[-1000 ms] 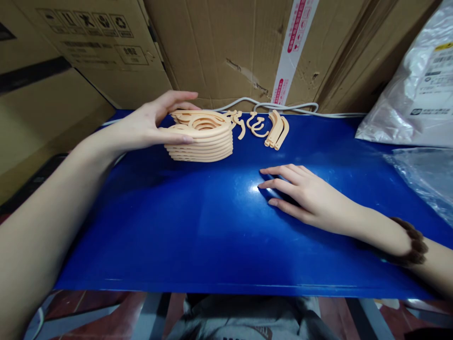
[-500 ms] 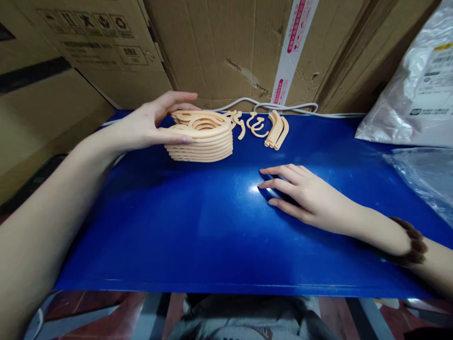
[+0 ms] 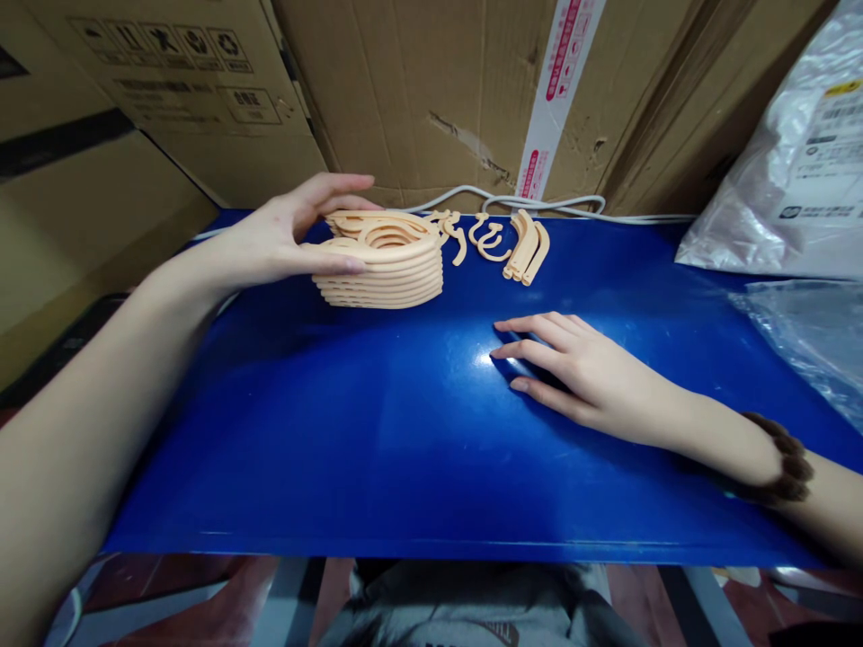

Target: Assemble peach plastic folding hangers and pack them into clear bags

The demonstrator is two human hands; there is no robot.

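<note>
A stack of several beige curved plastic pieces (image 3: 391, 274) lies on the blue table (image 3: 378, 449) toward the back left. My left hand (image 3: 297, 234) rests at the stack's left end, thumb on the near upper edge and fingers spread over the far side. To the right of the stack are small beige hooks (image 3: 491, 241), then a few short curved beige arms (image 3: 527, 250) side by side. My right hand (image 3: 573, 368) lies on the table at centre right, fingers apart, holding nothing.
Cardboard boxes (image 3: 418, 99) stand along the back and left. A white cable (image 3: 573, 207) runs along the rear edge. Plastic packaging (image 3: 796, 180) with a label sits at the right, beside clear film (image 3: 809, 323).
</note>
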